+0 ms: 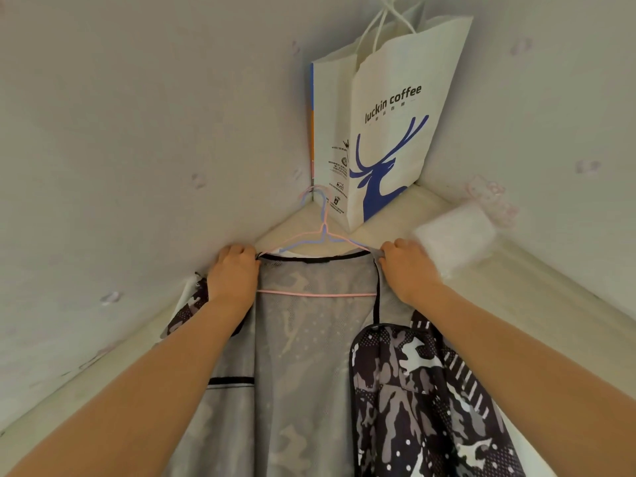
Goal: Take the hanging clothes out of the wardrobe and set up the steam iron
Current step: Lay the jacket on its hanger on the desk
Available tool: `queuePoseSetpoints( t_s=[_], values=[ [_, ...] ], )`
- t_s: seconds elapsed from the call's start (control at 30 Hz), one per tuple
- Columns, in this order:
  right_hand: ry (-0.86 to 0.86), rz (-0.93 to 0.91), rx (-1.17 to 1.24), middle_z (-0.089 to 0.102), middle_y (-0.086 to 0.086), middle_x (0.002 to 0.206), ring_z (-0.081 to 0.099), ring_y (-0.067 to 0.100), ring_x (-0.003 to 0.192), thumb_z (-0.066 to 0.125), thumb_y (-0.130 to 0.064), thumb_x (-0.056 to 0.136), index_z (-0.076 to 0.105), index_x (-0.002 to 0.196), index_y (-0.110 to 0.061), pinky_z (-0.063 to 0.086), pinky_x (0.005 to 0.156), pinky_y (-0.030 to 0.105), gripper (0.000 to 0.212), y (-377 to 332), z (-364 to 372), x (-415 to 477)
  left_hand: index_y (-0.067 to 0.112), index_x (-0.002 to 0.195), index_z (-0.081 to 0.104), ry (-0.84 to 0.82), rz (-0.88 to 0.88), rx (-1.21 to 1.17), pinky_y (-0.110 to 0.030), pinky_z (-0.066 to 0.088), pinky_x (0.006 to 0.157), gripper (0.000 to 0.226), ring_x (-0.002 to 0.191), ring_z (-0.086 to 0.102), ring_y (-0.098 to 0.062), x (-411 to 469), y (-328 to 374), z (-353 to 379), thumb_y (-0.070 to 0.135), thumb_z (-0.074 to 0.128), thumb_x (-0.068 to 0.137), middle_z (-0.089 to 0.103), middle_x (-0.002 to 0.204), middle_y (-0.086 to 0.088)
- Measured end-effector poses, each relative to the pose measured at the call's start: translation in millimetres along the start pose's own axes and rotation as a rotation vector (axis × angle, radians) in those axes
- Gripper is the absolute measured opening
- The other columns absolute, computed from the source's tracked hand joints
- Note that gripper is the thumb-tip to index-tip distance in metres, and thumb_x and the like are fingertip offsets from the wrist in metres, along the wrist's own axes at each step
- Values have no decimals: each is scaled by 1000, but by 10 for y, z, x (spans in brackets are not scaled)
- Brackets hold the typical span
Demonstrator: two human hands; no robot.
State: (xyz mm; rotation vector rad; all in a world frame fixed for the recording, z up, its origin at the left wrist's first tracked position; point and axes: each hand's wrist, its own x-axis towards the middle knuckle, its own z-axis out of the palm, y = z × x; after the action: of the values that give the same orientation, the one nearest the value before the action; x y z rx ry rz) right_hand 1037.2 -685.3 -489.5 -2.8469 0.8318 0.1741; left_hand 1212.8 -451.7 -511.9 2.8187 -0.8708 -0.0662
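Note:
A grey and black camouflage jacket hangs open on a pink wire hanger, with a light blue hanger right behind it. Both hooks sit near the wall corner. My left hand grips the jacket's left shoulder at the collar edge. My right hand grips the right shoulder. The jacket's mesh lining faces me and its patterned right front folds outward. No steam iron is in view.
A white paper bag with a blue deer print stands on the pale ledge in the corner above the hangers. A blurred white object lies on the ledge beside my right hand. Pale walls close in on both sides.

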Motion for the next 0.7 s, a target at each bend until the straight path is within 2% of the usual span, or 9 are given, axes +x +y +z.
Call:
queuePoseSetpoints(
  t_s=[0.13,0.33,0.57,0.63,0.7],
  values=[
    [-25,11,-34,53,13,116,50,30,106,42,-11,96,47,115,-6,38,72,34,21,-69,-30,-100,4,108,60,-47,-39,-28,-43,47,81,29,105,52,-33,-71,16,-39,27,47,97,58,112,-16],
    [-5,32,-23,52,13,125,49,31,113,39,-14,95,44,123,-7,44,83,38,29,-190,-174,-387,9,131,49,-56,11,19,-44,43,92,39,115,48,-33,-315,49,-189,25,45,96,54,127,-13],
    [67,-60,-40,47,15,136,41,32,128,46,-15,94,44,134,-2,35,105,40,42,-310,-162,-1194,2,126,56,-12,157,-44,-46,46,96,40,118,51,-35,-1042,52,-211,17,58,88,56,130,-16],
    [87,-42,-39,44,17,142,37,36,133,52,-16,92,43,136,-1,33,110,45,48,-361,-104,-1485,3,127,56,-11,179,-56,-47,46,98,43,122,50,-35,-1325,52,-223,16,61,86,54,133,-16],
    [69,-14,-27,36,16,148,30,36,139,51,-18,93,37,142,-3,29,113,46,52,-439,-62,-1793,4,130,54,-16,192,-85,-45,43,103,45,127,47,-33,-1612,57,-266,15,60,87,52,137,-14]
  ],
)
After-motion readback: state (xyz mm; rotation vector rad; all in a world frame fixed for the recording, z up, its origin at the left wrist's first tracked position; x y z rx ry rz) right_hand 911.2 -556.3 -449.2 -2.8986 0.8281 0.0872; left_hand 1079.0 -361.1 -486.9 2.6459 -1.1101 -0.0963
